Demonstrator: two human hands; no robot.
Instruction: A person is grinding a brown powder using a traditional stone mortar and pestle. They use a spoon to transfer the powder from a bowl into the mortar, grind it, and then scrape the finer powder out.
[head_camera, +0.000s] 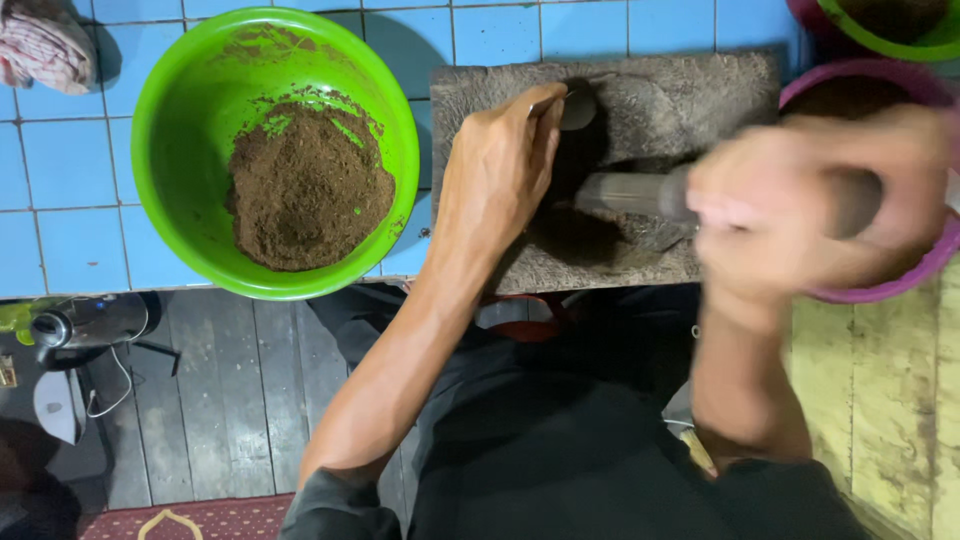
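left hand (497, 165): fingers closed on a spoon (572, 108) over the grinding stone (700, 90)
right hand (800, 205): blurred, wrapped around a stone roller (630, 193)
nearby: green bowl (180, 110) of brown powder (308, 188)

A single head-worn camera looks almost straight down from above the person, close over a blue tiled counter (60, 190) whose near edge crosses mid-frame. The upper half shows the counter top; the lower half takes in the person's dark shirt (560, 450) and the plank floor (230, 390) below
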